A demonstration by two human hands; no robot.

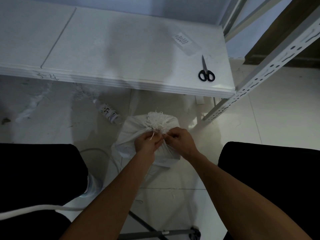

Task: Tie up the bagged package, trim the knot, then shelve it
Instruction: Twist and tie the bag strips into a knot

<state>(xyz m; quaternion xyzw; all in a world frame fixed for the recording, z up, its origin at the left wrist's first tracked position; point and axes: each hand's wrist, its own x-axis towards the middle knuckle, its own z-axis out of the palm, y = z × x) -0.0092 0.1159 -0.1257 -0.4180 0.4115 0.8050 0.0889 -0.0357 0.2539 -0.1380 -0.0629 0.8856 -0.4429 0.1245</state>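
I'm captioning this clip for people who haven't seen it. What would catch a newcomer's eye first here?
First, the two hands: the left hand and right hand meet over the frayed neck of a white woven bag standing on the tiled floor, working its strands. Next, the black-handled scissors lying untouched near the right end of the white table. A plastic bottle lies on its side on the floor under the table.

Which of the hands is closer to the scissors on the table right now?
Right. The right hand is at the bag's knot, more nearly below the scissors; the left hand grips the same knot from the farther side.
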